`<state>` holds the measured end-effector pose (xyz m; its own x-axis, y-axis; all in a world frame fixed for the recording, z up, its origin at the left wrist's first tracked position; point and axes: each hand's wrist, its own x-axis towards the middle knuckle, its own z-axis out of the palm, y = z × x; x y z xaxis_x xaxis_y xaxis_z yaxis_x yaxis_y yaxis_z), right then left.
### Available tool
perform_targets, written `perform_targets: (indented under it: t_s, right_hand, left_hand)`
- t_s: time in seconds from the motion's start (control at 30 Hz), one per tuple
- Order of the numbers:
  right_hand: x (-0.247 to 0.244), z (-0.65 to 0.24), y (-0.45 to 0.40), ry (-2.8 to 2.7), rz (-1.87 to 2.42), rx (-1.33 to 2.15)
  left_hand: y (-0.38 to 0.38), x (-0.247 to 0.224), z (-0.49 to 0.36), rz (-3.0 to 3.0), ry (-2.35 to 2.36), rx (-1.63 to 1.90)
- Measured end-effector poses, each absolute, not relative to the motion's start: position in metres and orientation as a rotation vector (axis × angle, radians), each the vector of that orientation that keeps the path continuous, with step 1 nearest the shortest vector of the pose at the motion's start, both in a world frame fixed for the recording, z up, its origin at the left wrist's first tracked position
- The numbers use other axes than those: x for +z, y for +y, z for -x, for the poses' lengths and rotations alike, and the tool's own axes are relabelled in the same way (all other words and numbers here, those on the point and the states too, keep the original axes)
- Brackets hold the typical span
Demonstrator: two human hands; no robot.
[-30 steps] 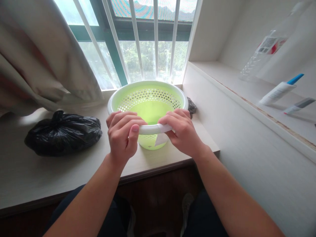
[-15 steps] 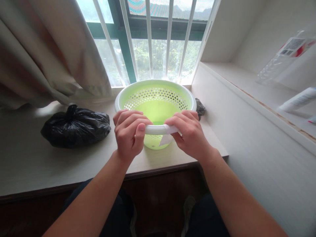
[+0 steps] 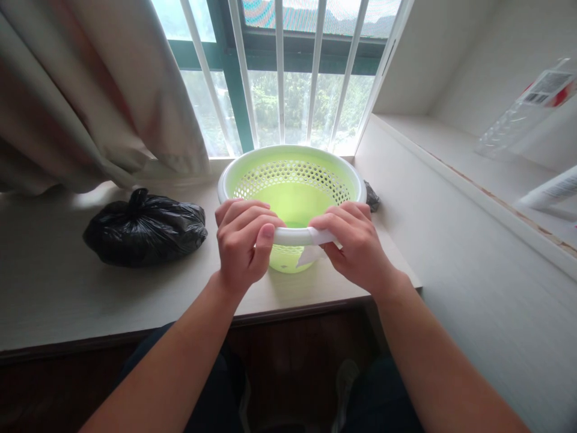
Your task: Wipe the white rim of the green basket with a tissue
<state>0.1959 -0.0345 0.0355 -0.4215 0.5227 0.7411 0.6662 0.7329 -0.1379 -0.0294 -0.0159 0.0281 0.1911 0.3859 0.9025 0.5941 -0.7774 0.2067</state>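
A light green plastic basket [image 3: 293, 201] with a pale rim and rows of holes stands upright on the windowsill ledge. My left hand [image 3: 246, 240] is closed over the near left part of its rim, thumb on the near side. My right hand [image 3: 354, 243] pinches a white tissue [image 3: 311, 255] folded over the rim a little to the right. One corner of the tissue hangs down outside the basket. The inside of the basket shows only green plastic; its lower part is partly hidden by my hands.
A knotted black plastic bag [image 3: 146, 228] lies on the ledge [image 3: 148, 307] to the left. Another dark bag [image 3: 372, 198] shows behind the basket. A curtain [image 3: 103, 90], barred window [image 3: 288, 90], and a side shelf [image 3: 460, 150] with a clear plastic bottle [image 3: 523, 108] and white tube [image 3: 552, 189] surround it.
The whole view has shifted slightly, so everything sits a little further right. Both hands keep their hold at the rim, with the tissue under the right fingers.
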Motion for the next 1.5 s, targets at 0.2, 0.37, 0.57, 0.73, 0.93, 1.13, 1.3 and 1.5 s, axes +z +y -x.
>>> perform_targets:
  t_s: [0.2, 0.37, 0.57, 0.73, 0.93, 1.13, 1.3, 1.5]
  right_hand:
    - [0.036, -0.198, -0.033, -2.129, 0.881, -0.234]
    - [0.036, -0.199, -0.032, -2.141, 0.881, -0.224]
    - [0.037, -0.2, -0.033, -2.148, 0.886, -0.205]
    - [0.037, -0.202, -0.032, -2.148, 0.878, -0.214]
    - [0.036, -0.203, -0.031, -2.144, 0.88, -0.225]
    - [0.037, -0.204, -0.031, -2.143, 0.88, -0.236]
    - [0.037, -0.205, -0.03, -2.148, 0.88, -0.23]
    - [0.037, -0.207, -0.029, -2.143, 0.878, -0.239]
  left_hand:
    - [-0.017, 0.03, 0.03, 2.292, -0.949, -1.608]
    - [-0.016, 0.031, 0.031, 2.3, -0.955, -1.585]
    - [-0.017, 0.03, 0.032, 2.307, -0.962, -1.575]
    - [-0.016, 0.03, 0.032, 2.311, -0.955, -1.564]
    - [-0.015, 0.03, 0.033, 2.318, -0.927, -1.557]
    - [-0.014, 0.03, 0.035, 2.338, -0.917, -1.537]
    - [-0.012, 0.03, 0.035, 2.349, -0.911, -1.52]
    - [-0.011, 0.03, 0.036, 2.355, -0.9, -1.511]
